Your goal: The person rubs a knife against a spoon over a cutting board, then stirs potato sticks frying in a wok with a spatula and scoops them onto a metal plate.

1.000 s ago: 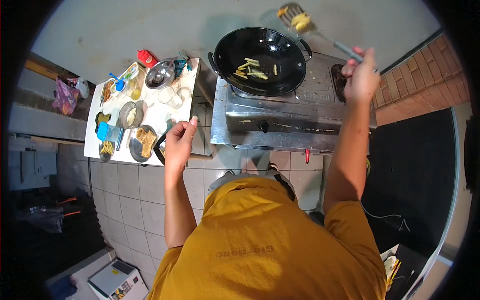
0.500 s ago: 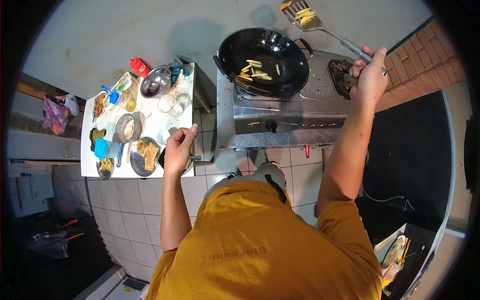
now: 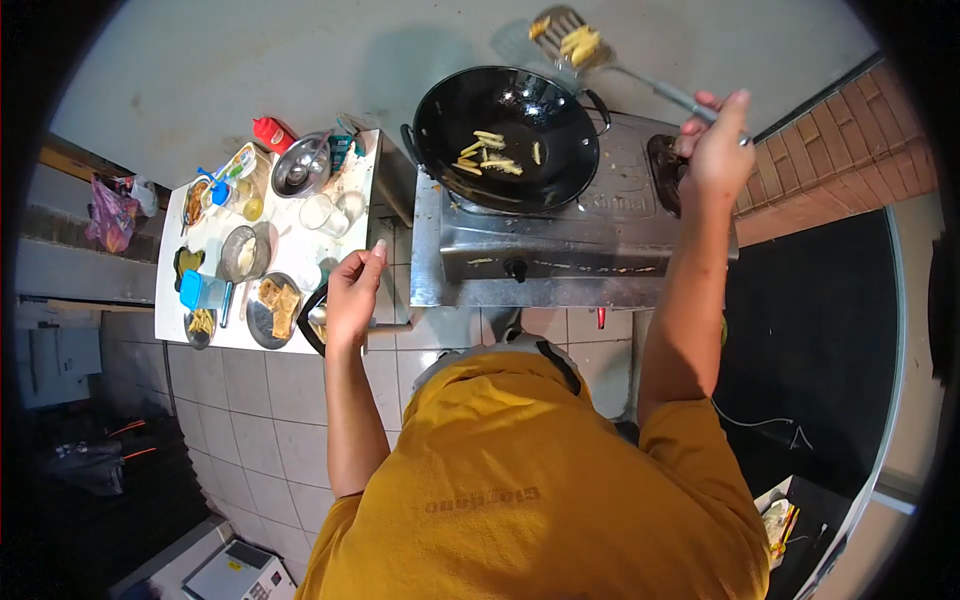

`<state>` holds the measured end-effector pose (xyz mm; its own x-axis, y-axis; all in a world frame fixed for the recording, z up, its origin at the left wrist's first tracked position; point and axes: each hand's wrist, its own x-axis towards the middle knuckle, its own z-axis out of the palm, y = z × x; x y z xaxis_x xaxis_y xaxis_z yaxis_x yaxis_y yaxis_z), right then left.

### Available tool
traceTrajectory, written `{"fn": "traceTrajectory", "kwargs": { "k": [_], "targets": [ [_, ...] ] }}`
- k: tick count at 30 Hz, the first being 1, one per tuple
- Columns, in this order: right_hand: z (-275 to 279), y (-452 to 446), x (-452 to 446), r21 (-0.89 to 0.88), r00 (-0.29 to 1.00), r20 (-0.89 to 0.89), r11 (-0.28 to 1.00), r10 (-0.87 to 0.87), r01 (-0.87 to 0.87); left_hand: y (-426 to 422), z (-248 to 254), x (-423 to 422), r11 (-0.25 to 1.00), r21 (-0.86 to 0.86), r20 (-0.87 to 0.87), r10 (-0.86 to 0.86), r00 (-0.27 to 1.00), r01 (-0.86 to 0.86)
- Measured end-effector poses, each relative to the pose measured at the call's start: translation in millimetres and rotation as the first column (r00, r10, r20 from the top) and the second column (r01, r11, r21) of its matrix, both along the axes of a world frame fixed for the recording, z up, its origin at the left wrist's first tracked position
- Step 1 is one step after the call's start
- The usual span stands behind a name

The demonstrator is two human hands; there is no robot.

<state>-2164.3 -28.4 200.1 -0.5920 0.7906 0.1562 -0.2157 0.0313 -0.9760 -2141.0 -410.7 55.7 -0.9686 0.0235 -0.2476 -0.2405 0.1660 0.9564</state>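
My right hand point(image 3: 717, 150) grips the grey handle of a slotted spatula point(image 3: 650, 82), raised above the stove's right side. Several pale fries point(image 3: 580, 45) lie on its blade, just beyond the back rim of the black wok point(image 3: 560, 165). More fries point(image 3: 487, 158) rest in the bottom of that wok, which sits on the metal stove point(image 3: 590, 265). At the table's right edge my left hand point(image 3: 352, 300) is closed, thumb upward; what its fingers hold, if anything, is hidden. Partly covered by this hand is a black dish or pan point(image 3: 306, 325), with a metal utensil's handle point(image 3: 390, 326) sticking out to the right.
On the white table point(image 3: 175, 290) at left stand a metal bowl point(image 3: 300, 168), a red bottle point(image 3: 270, 132), a small pan point(image 3: 243, 255), a blue-lidded container point(image 3: 200, 292) and a plate of flat fried pieces point(image 3: 272, 312). A brick ledge point(image 3: 830, 150) runs along the right.
The spatula with its fries has swung left and slightly down with my right hand. The view has shifted a little, and the black dish beside my left hand shows more.
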Motion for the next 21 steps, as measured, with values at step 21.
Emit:
{"fn": "traceTrajectory", "kwargs": {
  "k": [21],
  "targets": [
    [0.4, 39.9, -17.6, 0.02, 0.975, -0.082, 0.978, 0.208, -0.207, 69.2, 11.9, 45.3, 0.966, 0.07, -0.002, 0.25, 0.968, -0.25]
  ]
}}
